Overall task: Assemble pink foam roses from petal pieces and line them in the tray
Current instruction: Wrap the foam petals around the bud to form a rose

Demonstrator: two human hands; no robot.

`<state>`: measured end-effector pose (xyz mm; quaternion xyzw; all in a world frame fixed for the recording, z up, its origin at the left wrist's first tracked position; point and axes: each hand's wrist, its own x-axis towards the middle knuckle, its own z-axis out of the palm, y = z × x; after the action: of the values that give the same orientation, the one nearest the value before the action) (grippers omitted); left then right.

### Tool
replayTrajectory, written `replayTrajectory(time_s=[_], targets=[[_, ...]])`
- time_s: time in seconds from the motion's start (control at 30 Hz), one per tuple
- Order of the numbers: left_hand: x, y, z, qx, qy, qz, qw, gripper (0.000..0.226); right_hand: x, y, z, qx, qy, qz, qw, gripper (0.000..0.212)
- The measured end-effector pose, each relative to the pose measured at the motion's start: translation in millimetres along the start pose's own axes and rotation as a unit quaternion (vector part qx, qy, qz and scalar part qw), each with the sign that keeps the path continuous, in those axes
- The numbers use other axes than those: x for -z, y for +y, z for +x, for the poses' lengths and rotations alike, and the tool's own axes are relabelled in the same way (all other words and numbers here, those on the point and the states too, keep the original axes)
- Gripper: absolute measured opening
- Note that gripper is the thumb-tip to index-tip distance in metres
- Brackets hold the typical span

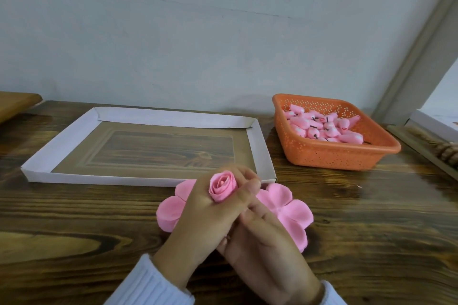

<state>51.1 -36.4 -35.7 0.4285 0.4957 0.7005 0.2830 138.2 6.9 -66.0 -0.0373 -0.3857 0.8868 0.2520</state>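
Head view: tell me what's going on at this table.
A person is building a pink foam rose. The left hand grips the rolled rose upright, while the right hand sits below at its base; what its fingers hold is hidden. Flat pink petal pieces lie on the wooden table under both hands. The white cardboard tray behind holds no roses yet. An orange basket to the right holds pink buds with dark stems.

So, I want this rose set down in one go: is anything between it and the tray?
Nothing visible does. The left hand grips the rose by the near right corner of the tray. Only its low white rim lies between, and a small lift should clear it.
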Motion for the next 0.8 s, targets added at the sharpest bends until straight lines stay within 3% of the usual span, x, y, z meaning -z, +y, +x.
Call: replayTrajectory(time_s=[0.1, 0.27, 0.43, 0.6, 0.8], targets=[[-1.3, -2.5, 0.2, 0.016, -0.013, 0.000, 1.000, 0.008, 2.0, 4.3, 1.8, -0.007, 0.030, 0.006, 1.000, 0.041], [0.3, -0.5, 1.6, 0.034, -0.020, -0.006, 0.999, 0.020, 1.7, 4.6, 1.1, 0.001, 0.014, 0.001, 1.000, 0.033], [-1.2, 4.3, 1.3, 0.065, 0.006, -0.014, 0.998, 0.043, 3.7, 2.7, -1.4, 0.010, 0.008, 0.007, 1.000, 0.040], [-3.4, -0.9, 3.2, 0.033, -0.001, -0.007, 0.999, 0.017, 4.6, 5.0, 0.5, 0.007, 0.041, -0.021, 0.999, 0.039], [-2.5, -0.5, 3.0, 0.006, -0.013, 0.030, 0.999, 0.013, 5.3, 4.6, 2.3, -0.011, 0.057, -0.001, 0.998, 0.038]])
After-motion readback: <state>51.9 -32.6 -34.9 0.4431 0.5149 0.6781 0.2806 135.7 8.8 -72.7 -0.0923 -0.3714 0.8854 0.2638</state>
